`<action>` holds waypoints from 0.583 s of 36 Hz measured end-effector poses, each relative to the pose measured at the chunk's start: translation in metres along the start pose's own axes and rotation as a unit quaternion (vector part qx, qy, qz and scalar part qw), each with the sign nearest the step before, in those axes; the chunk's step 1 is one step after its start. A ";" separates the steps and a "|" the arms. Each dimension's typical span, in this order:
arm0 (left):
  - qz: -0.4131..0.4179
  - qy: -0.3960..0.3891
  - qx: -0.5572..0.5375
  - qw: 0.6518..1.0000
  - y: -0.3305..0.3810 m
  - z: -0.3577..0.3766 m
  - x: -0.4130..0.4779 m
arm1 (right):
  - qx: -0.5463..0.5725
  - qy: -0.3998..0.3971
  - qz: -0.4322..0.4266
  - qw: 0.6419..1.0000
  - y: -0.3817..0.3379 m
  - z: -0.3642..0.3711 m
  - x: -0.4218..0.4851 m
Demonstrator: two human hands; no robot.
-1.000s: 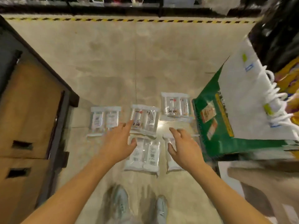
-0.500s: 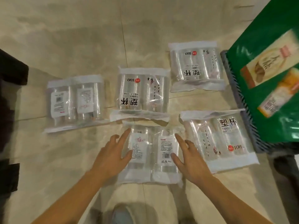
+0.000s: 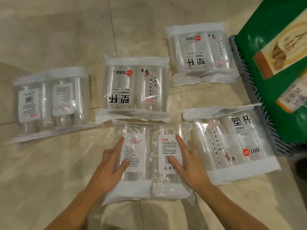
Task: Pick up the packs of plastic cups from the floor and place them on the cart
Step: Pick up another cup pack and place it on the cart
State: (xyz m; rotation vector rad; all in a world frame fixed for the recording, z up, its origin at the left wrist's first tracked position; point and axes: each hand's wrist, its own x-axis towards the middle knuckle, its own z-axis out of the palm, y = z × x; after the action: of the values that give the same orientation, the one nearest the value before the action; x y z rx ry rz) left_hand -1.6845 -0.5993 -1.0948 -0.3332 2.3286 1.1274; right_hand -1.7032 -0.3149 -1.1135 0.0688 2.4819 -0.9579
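Note:
Several clear packs of plastic cups lie flat on the tiled floor. The nearest pack [image 3: 149,163] lies under both hands. My left hand [image 3: 109,165] rests on its left half with straight, spread fingers. My right hand [image 3: 187,161] rests on its right half the same way. Other packs lie at the left [image 3: 49,103], in the middle [image 3: 136,87], at the upper right [image 3: 201,53] and at the right [image 3: 232,143]. Only a grey ribbed edge [image 3: 252,87] under a green box shows at the right; whether it is the cart I cannot tell.
A green box [image 3: 265,47] with product pictures stands on the grey ribbed platform at the right. Beige floor tiles [image 3: 58,30] stretch out beyond the packs. A dark object [image 3: 301,166] sits at the right edge.
The view has dropped much closer to the floor. Both hands have come down from above the packs onto the nearest pack.

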 end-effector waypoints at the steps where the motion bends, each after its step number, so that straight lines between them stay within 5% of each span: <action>1: 0.005 0.000 0.000 1.000 0.011 -0.008 -0.005 | 0.006 0.003 -0.006 1.000 -0.008 -0.011 -0.003; 10: 0.061 0.042 0.008 0.997 0.168 -0.132 -0.084 | 0.026 0.050 -0.035 0.998 -0.148 -0.172 -0.061; 21: 0.136 0.120 0.051 0.982 0.462 -0.385 -0.253 | 0.027 0.124 -0.136 0.983 -0.434 -0.471 -0.170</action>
State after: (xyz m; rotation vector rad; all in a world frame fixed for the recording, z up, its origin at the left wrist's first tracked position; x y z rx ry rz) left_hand -1.8088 -0.6152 -0.4547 -0.1196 2.6980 1.1400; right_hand -1.8394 -0.3177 -0.4650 -0.1447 2.7442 -1.1926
